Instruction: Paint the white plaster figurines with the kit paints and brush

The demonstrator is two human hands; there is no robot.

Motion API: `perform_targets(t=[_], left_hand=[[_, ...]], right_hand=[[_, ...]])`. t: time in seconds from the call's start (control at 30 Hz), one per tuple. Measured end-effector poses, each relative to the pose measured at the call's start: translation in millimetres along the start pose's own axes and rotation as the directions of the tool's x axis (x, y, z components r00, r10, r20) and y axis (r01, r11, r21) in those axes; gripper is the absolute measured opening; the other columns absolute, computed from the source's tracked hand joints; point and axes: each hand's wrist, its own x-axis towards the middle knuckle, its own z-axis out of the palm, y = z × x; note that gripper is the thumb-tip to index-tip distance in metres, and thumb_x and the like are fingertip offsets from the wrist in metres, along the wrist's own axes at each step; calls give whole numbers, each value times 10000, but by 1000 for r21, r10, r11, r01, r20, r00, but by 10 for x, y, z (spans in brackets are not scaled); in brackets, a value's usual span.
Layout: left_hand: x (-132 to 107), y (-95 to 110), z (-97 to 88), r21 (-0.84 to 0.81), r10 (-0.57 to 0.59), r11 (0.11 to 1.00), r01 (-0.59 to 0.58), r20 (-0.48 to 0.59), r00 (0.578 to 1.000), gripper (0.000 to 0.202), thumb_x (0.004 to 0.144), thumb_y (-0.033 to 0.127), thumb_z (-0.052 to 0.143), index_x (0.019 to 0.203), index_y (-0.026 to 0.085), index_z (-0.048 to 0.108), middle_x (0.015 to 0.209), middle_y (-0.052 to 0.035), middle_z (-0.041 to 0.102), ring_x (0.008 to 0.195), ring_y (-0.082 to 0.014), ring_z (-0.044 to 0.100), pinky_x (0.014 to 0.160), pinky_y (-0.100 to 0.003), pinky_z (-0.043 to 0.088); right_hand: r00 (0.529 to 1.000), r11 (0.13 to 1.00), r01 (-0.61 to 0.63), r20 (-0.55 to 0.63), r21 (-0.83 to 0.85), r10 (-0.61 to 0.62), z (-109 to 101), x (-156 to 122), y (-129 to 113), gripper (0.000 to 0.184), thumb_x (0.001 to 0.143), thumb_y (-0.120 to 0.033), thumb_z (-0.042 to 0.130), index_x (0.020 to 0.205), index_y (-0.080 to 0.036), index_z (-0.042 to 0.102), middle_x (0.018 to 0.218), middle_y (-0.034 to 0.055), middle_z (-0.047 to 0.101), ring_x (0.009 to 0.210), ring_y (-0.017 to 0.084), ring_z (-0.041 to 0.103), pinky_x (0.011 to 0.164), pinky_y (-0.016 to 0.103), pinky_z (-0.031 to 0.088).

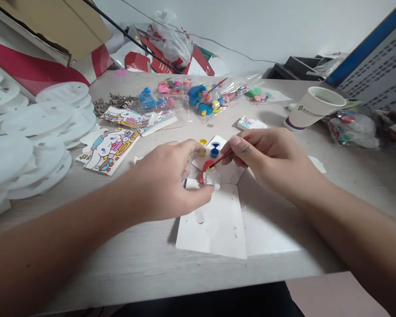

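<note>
My left hand (166, 180) is closed in a pinch on a small white figure (209, 176) with a red-painted part, held just above a white sheet of paper (218, 229). My right hand (267, 160) is closed on a thin red paintbrush (227, 154), whose tip touches the figure's red area. Just behind the figure lie small paint pots, one yellow (203, 142) and one blue (214, 152), on a white card.
Stacks of white plastic discs (36, 132) fill the left. Painted cartoon cards (110, 149) lie behind my left hand. Clear bags of coloured pieces (198, 97) sit at the back. A paper cup (312, 108) stands at the right, with more bags (356, 127) beside it.
</note>
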Motion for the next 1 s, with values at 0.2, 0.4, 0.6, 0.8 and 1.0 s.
perform_targets(t=[0.2, 0.4, 0.6, 0.8, 1.0], left_hand=[[27, -27, 74, -14, 12, 1000, -12, 5, 1000, 606, 663, 529, 742, 1189, 253, 624, 657, 21, 534, 663, -176, 539, 605, -303, 328], [23, -29, 72, -18, 52, 998, -52, 13, 999, 577, 683, 522, 736, 1189, 271, 622, 644, 28, 528, 637, -167, 525, 589, -300, 317], [27, 5, 71, -33, 27, 999, -26, 35, 999, 547, 688, 494, 726, 1171, 260, 625, 656, 20, 530, 656, -179, 535, 602, -306, 317], [37, -1, 74, -22, 29, 999, -28, 42, 999, 522, 690, 482, 730, 1155, 269, 626, 667, 20, 524, 626, -166, 511, 574, -302, 310], [48, 12, 75, -24, 64, 998, -63, 48, 997, 345, 708, 439, 719, 974, 237, 629, 672, 18, 531, 651, -159, 526, 581, -299, 319]], right_hand=[[998, 994, 69, 20, -81, -68, 10, -24, 26, 456, 918, -576, 559, 775, -184, 744, 654, 42, 679, 597, 142, 595, 507, 268, 410], [998, 991, 58, -16, -122, -60, -25, -50, 5, 443, 939, -555, 541, 788, -188, 736, 714, 50, 711, 622, 144, 613, 551, 274, 448], [995, 991, 96, 28, -93, -94, 1, -44, 15, 440, 928, -567, 550, 825, -181, 734, 722, 49, 704, 648, 148, 621, 560, 270, 467], [994, 987, 108, 15, -121, -107, -31, -39, 15, 443, 927, -563, 554, 773, -181, 717, 689, 52, 696, 618, 150, 608, 536, 272, 446], [993, 987, 117, 28, -111, -115, -7, -48, -1, 408, 935, -543, 554, 810, -188, 710, 730, 49, 699, 656, 157, 625, 570, 279, 462]])
